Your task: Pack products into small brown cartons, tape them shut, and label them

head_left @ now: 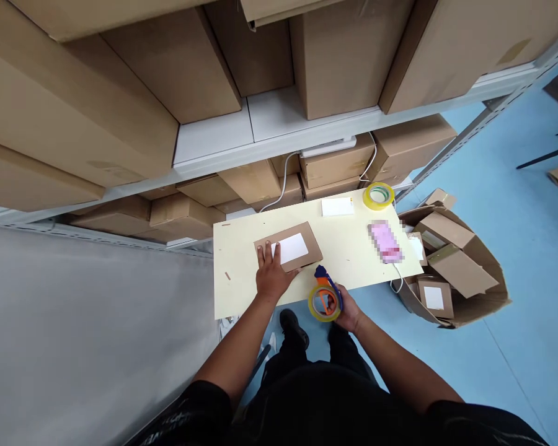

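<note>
A flat cardboard box [314, 238] with a white label [294, 248] lies on the pale yellow table [242, 291]. My left hand [270, 272] rests on the box's left part with fingers spread, partly over the label. In my right hand [348, 308] is a tape dispenser [324, 282] with an orange and blue frame and a roll of clear yellowish tape. I hold it at the table's front edge, just right of the box, its blue head close to the box's near corner. My right fingers wrap round its frame, partly hidden by the roll.
A yellow tape roll [379, 196], a white stack of labels [337, 206] and a blurred pink phone-like object [385, 241] with a cable lie on the table. A large open carton [495, 303] of small boxes stands right. Shelves [279, 139] of cartons rise behind.
</note>
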A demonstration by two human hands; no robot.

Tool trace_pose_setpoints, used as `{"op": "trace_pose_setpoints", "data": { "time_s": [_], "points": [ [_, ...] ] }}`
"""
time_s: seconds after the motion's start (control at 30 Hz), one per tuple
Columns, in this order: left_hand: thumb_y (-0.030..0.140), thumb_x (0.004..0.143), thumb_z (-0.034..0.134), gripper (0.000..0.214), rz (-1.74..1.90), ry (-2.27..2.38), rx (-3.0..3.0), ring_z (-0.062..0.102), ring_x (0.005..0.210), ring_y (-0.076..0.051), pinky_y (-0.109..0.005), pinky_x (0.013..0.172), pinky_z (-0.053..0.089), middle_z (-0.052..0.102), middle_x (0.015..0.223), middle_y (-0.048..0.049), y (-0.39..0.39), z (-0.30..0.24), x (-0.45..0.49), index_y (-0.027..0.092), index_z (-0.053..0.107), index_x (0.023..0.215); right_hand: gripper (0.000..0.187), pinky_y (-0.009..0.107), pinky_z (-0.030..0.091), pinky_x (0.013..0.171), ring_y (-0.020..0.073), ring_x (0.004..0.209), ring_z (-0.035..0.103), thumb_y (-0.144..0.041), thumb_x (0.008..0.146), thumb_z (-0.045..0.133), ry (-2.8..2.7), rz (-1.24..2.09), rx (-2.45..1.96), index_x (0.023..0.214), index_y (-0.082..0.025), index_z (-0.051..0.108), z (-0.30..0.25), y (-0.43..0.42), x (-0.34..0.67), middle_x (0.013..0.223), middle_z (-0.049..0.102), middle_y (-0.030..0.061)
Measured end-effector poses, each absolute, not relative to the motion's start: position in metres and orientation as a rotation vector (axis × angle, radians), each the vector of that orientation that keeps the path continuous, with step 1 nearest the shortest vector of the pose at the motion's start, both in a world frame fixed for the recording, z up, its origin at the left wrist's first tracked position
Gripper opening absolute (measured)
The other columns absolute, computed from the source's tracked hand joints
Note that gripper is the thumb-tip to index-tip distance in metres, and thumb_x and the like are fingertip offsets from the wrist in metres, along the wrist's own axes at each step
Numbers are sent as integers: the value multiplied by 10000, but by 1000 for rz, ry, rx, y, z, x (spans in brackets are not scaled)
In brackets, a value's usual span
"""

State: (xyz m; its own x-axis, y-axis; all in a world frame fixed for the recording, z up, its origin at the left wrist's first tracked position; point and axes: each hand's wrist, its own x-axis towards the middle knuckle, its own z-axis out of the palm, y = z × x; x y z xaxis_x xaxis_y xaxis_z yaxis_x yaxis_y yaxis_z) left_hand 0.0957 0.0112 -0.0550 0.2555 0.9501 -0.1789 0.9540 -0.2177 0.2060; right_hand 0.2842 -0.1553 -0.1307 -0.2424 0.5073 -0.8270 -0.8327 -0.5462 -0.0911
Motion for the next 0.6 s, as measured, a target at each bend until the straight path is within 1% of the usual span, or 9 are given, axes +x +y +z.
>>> {"op": "trace_pose_setpoints", "data": {
  "time_s": [0.07,0.13,0.2,0.27,0.33,0.37,0.43,0.53,0.6],
  "points": [
    [675,858,691,1078,-11,1777,2200,-24,1628,-387,-533,1260,326,77,1771,-144,0,-52,99,173,209,1681,398,334,594,668,193,553,656,-538,994,517,461,1860,-1033,837,-220,696,-129,-138,278,588,689,8],
    [636,896,658,1038,-71,1736,2182,-6,1618,-433,-574,1258,294,78,1759,-203,-12,-46,97,117,207,1673,403,369,615,749,226,717,731,-525,1003,480,436,1849,-981,979,-209,729,-124,-119,283,759,774,44],
    [620,874,691,1043,-195,1626,2238,48,1603,-480,-589,1244,296,112,1745,-240,-21,-37,88,85,256,1657,432,380,618,768,240,793,747,-533,998,457,421,1861,-993,1034,-201,731,-119,-96,297,836,795,58],
    [561,818,778,1042,-324,1430,2370,178,1581,-480,-559,1224,334,202,1734,-214,-21,-27,74,140,314,1651,441,369,616,746,240,799,748,-535,988,458,382,1909,-1044,1042,-189,726,-114,-71,317,856,797,62],
    [459,798,827,1002,-403,1171,2541,323,1539,-423,-522,1211,355,322,1705,-150,-11,-19,60,254,343,1650,442,363,616,745,241,823,751,-544,979,478,305,1990,-1105,1056,-181,718,-110,-44,336,886,800,67],
    [429,804,829,982,-416,1046,2622,359,1524,-394,-516,1217,342,366,1689,-123,-2,-17,55,302,345,1649,438,365,618,743,243,824,751,-552,968,501,255,2026,-1160,1051,-178,715,-108,-30,344,885,799,69],
    [481,803,828,996,-392,880,2750,305,1555,-386,-545,1257,248,356,1697,-106,18,-19,49,328,334,1654,408,379,622,725,250,799,744,-547,941,573,145,2113,-1274,1041,-176,709,-107,-4,356,870,795,76],
    [687,779,767,1110,-324,827,2825,124,1612,-411,-598,1287,58,211,1750,-122,41,-32,50,269,273,1680,381,379,618,681,250,733,724,-531,915,631,40,2181,-1373,1013,-170,707,-107,27,362,821,784,86],
    [760,791,701,1136,-296,842,2827,80,1621,-402,-603,1285,-18,158,1760,-127,47,-42,53,236,242,1688,377,382,616,673,251,716,716,-531,921,630,19,2206,-1394,998,-169,704,-108,38,363,799,779,92]
  ]
}}
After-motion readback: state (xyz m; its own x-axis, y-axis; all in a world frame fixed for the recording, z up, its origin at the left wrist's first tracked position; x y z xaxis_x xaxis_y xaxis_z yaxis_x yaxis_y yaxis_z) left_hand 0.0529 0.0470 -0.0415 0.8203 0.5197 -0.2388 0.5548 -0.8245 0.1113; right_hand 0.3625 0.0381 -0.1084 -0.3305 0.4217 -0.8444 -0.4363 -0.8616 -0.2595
